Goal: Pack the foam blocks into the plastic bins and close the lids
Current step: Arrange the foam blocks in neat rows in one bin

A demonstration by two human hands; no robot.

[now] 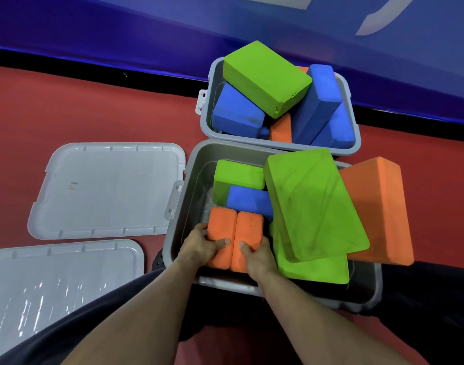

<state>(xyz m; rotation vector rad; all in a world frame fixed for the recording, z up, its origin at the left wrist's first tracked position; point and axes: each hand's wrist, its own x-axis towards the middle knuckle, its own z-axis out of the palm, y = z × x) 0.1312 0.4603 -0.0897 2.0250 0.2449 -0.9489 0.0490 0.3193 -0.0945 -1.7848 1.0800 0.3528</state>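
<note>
In the near bin [180,185], I see open room only along the left wall, at centre frame. My left hand [201,246] and right hand [257,256] press two upright orange blocks [233,233] that fill the near corner. A large green block [315,204] lies tilted across the right half, blocking entry there. The far bin [278,147], upper right, is heaped above its rim.

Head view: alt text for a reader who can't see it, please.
Both bare hands, left hand and right hand, press two upright orange foam blocks into the near grey plastic bin among green and blue blocks. A second block-filled bin sits behind; two pale plastic lids lie left.
</note>
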